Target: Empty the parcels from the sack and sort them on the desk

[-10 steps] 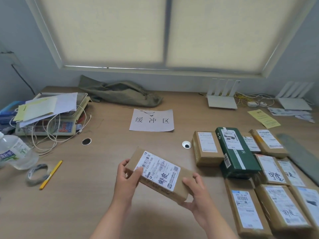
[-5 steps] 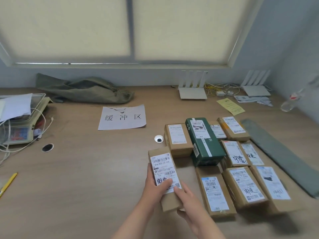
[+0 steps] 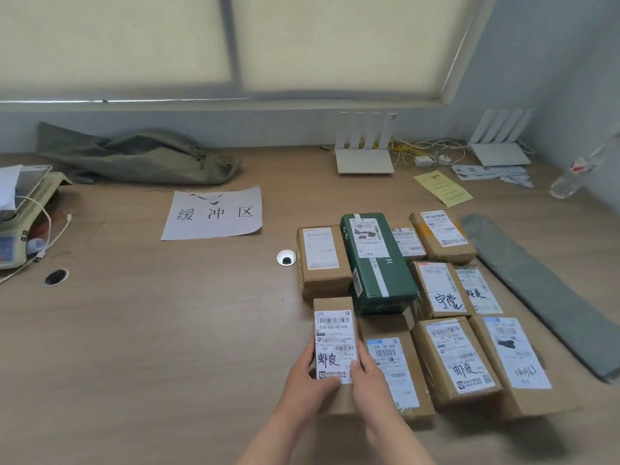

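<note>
A brown cardboard parcel (image 3: 333, 325) with a white label lies flat on the desk (image 3: 151, 330), at the left end of the front row of sorted parcels. My left hand (image 3: 307, 377) grips its near left side and my right hand (image 3: 364, 375) its near right side. Right beside it lie several labelled brown parcels, such as one (image 3: 391, 364) touching it and another (image 3: 453, 357) further right. A dark green box (image 3: 374, 263) stands in the back row. The olive sack (image 3: 141, 159) lies slumped and flat at the back left.
A paper sign (image 3: 214, 213) with handwritten characters lies mid-desk. Two cable holes (image 3: 287, 257) (image 3: 56, 276), a scale with cables (image 3: 20, 223) at left, two white routers (image 3: 365, 152) (image 3: 500, 146), a yellow leaflet (image 3: 443, 187), a grey mailer (image 3: 543, 290) and a bottle (image 3: 577, 172) at right.
Both hands carried the parcel from mid-desk to the right, turned it lengthwise and set it down beside the front row. The view swung right with it.
</note>
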Available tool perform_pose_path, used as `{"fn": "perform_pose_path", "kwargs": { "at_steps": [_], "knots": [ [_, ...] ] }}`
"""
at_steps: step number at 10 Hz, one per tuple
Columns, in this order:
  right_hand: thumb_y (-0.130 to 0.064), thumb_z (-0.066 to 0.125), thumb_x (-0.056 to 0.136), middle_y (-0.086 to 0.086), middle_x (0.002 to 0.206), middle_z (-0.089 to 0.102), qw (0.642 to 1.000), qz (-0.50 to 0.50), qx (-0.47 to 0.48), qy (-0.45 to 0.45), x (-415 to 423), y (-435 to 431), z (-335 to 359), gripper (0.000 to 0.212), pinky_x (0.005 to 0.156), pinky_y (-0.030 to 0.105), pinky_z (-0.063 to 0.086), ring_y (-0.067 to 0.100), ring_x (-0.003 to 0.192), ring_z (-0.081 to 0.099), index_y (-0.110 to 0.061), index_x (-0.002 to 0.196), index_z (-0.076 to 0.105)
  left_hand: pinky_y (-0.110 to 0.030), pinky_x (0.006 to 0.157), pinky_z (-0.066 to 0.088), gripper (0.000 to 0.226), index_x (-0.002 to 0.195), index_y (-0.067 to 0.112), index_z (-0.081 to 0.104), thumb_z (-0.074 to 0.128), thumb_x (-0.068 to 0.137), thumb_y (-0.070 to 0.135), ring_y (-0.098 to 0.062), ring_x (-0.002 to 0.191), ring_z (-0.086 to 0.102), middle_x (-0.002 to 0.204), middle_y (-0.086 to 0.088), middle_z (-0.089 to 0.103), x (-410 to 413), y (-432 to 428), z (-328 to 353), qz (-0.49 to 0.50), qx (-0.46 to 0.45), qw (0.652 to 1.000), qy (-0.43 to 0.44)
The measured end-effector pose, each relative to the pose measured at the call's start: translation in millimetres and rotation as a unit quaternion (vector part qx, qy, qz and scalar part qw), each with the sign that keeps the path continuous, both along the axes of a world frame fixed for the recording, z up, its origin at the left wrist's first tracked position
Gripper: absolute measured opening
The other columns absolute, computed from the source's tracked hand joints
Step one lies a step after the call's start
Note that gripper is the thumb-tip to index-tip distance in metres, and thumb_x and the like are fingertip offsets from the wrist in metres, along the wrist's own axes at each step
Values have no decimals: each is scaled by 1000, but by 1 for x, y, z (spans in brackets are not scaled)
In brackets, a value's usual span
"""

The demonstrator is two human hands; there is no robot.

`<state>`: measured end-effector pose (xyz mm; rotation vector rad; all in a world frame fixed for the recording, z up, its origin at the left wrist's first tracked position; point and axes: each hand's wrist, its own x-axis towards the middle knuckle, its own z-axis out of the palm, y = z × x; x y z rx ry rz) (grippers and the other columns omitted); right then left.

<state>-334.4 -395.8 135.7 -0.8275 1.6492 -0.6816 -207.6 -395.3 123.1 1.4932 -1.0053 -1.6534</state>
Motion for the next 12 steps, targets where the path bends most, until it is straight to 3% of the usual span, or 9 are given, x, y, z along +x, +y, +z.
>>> {"fn": "perform_pose_path", "kwargs": {
  "at_steps": [1,3,4,5,8,9,10,11,12],
  "knots": [
    [-8,35,103,-10,129,66,1000,-1,1,6,-7,-9,-10,52,102,32,47,12,121,59,-43,139,49,-16,81,54,74,125,47,51,61,81,-11,5,102,68,108,28,73,-8,-5,-7,4,2,1000,-19],
    [0,44,96,-14,113,72,999,-34,-38,3,-14,-28,-15,54,88,29,56,6,106,66,-45,120,63,-34,97,55,69,133,36,57,61,73,2,-5,108,68,116,18,73,-24,-23,-12,34,-22,998,-58],
    [-2,49,96,-11,113,72,997,-57,-57,22,-16,-35,-20,48,86,29,56,7,103,66,-41,118,66,-29,95,54,64,131,37,57,64,77,3,-5,109,68,117,18,72,-28,-29,-15,40,-25,996,-71],
    [-10,53,97,-9,118,70,994,-74,-68,47,-16,-39,-29,40,96,36,54,11,110,64,-33,126,67,-23,92,54,63,131,35,57,66,80,0,-4,109,68,118,17,73,-30,-34,-19,41,-26,995,-81],
    [-16,51,99,-5,118,69,990,-58,-83,100,-14,-44,-35,36,95,41,53,16,108,63,-34,126,65,-7,77,50,59,126,46,49,65,88,4,15,99,62,117,25,66,-33,-38,-17,29,-2,996,-88],
    [-19,51,101,-2,122,68,988,-52,-87,113,-13,-43,-36,33,96,40,52,20,112,61,-30,130,62,-14,88,50,46,113,51,52,65,90,13,5,106,63,116,24,67,-32,-35,-13,17,29,995,-99],
    [-30,51,102,1,139,59,986,-55,-102,120,-9,-39,-26,43,105,41,45,22,127,54,-21,144,50,-28,103,45,44,128,41,49,67,90,26,-6,124,55,131,22,57,-27,-30,0,20,52,992,-111],
    [-34,49,102,0,151,47,977,-60,-134,153,-7,-36,-11,51,111,41,39,21,138,44,-20,151,42,-36,116,35,82,157,29,24,68,89,39,-17,145,36,160,7,34,-17,-24,8,36,56,989,-132],
    [-29,50,102,-1,146,50,971,-83,-178,137,5,-26,14,46,104,37,41,15,126,49,-23,147,46,-37,116,35,81,158,30,23,67,90,37,-18,146,35,162,4,30,-5,-12,22,43,19,991,-121]
  ]
}}
